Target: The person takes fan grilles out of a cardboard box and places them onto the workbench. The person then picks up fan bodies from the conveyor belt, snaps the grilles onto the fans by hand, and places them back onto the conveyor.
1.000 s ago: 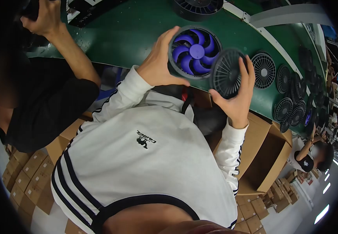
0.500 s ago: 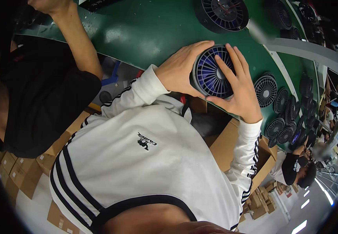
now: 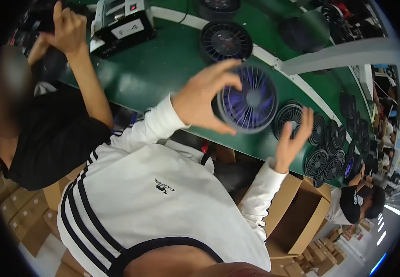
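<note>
My left hand (image 3: 205, 98) curves round the left side of a round fan (image 3: 251, 99) with a clear grille and purple blades. Its fingers overlap the upper rim and its thumb lies at the lower edge; the fan is slightly blurred. To the right, my right hand (image 3: 293, 139) is off that fan, fingers stretched apart and holding nothing. Those fingers partly overlap a dark grey fan (image 3: 285, 115) at the front of the green table (image 3: 172, 60). Behind the purple fan lies a black fan housing (image 3: 225, 40), its round side facing up.
A black box-shaped device (image 3: 125, 28) labelled F-4 stands at the back left. Several dark fans (image 3: 316, 161) cluster along the right. An open cardboard box (image 3: 297, 217) sits below the table edge. A person in black (image 3: 61, 134) works at my left; a grey curved bar (image 3: 338, 54) crosses the upper right.
My right hand has let go of the purple-bladed fan and moved right, its fingers spreading. The fan and my left hand have shifted right over the table. The view has swung, showing the F-4 device.
</note>
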Demonstrator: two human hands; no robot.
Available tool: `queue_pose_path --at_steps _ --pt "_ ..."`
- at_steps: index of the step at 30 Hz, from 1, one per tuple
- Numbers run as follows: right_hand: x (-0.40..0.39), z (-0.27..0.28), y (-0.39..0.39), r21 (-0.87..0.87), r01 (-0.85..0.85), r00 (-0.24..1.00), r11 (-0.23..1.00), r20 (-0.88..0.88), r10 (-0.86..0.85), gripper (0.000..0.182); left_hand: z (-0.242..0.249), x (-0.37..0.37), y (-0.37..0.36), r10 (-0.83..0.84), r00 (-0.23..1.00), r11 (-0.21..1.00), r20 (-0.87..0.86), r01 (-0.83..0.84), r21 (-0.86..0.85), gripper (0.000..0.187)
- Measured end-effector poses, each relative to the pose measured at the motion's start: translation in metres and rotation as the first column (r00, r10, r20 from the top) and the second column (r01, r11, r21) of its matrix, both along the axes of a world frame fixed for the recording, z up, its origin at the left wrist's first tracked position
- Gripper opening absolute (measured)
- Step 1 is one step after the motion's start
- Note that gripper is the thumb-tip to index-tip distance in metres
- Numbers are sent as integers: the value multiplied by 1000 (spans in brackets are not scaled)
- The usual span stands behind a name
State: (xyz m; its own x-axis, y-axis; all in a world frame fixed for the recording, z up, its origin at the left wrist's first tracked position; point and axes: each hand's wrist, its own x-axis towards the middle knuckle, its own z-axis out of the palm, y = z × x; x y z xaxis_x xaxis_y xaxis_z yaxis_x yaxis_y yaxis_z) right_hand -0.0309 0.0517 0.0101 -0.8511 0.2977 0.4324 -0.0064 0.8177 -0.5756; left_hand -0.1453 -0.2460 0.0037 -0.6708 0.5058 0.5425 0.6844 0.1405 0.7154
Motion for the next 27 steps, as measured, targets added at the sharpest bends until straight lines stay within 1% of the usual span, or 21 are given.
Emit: queue_pose_path --at_steps 1,2,3,4,5,6,7,8,10,11,13,15,17,18,19,20,21,22,25,26,27 --pt "8 -10 30 71 216 976 974 3 -217 80 11 -21 8 21 1000 999 -19 -20 44 101" --pt "19 -32 58 264 216 958 940 126 -256 82 22 -45 22 62 998 993 2 -61 102 103" --pt "29 -48 76 445 185 917 876 242 -317 84 36 -67 38 125 988 991 87 -128 36 101" --pt "34 -52 66 352 150 917 924 301 -264 88 42 -92 60 217 968 976 124 -217 -9 101" --pt "35 -65 56 203 168 951 965 226 -213 96 38 -120 81 285 959 956 10 -283 -71 85" --pt "36 -56 40 270 180 928 946 272 -254 100 40 -142 97 237 971 971 32 -236 -36 81" --pt "37 -48 24 334 182 902 925 318 -292 103 22 -177 123 302 935 942 183 -263 -208 106" --pt "37 -52 16 407 200 910 891 260 -323 107 5 -201 139 325 938 922 124 -285 -262 88" --pt "35 -53 8 439 185 936 879 193 -294 108 -29 -242 142 270 959 884 -89 -284 -372 73" --pt "37 -51 5 455 177 944 873 174 -282 108 -43 -244 139 222 958 859 -179 -279 -430 65" --pt "43 -46 -5 324 32 974 946 204 -103 102 -7 -185 101 257 920 861 -295 -357 -362 46" --pt "48 -50 -18 266 -108 978 958 203 54 98 15 -116 62 226 938 853 -263 -322 -412 44" --pt "49 -52 -27 279 -104 974 955 221 42 93 -2 -83 36 80 960 822 -268 -216 -528 43" --pt "46 -49 -28 293 -104 974 950 224 37 94 -21 -75 31 87 952 861 -295 -221 -458 43" --pt "42 -46 -30 311 -104 974 945 223 34 94 -32 -75 24 81 945 845 -315 -233 -481 42" --pt "37 -43 -33 452 -9 975 892 202 -92 95 -36 -76 21 73 937 831 -341 -247 -499 42" --pt "33 -47 -29 390 -2 976 921 199 -83 95 -38 -76 19 61 928 820 -367 -256 -512 42" --pt "27 -52 -21 329 10 978 944 193 -77 96 -38 -74 13 122 938 853 -326 -267 -448 37" --pt "20 -42 -18 246 -33 976 969 217 -21 99 -17 -55 -14 286 949 955 131 -271 -125 60" --pt "22 -34 -27 204 -78 976 976 215 33 100 -14 -46 -21 202 914 960 351 -256 113 56" --pt "26 -28 -36 158 -126 973 979 215 90 101 -12 -36 -31 65 842 898 535 -284 337 53"
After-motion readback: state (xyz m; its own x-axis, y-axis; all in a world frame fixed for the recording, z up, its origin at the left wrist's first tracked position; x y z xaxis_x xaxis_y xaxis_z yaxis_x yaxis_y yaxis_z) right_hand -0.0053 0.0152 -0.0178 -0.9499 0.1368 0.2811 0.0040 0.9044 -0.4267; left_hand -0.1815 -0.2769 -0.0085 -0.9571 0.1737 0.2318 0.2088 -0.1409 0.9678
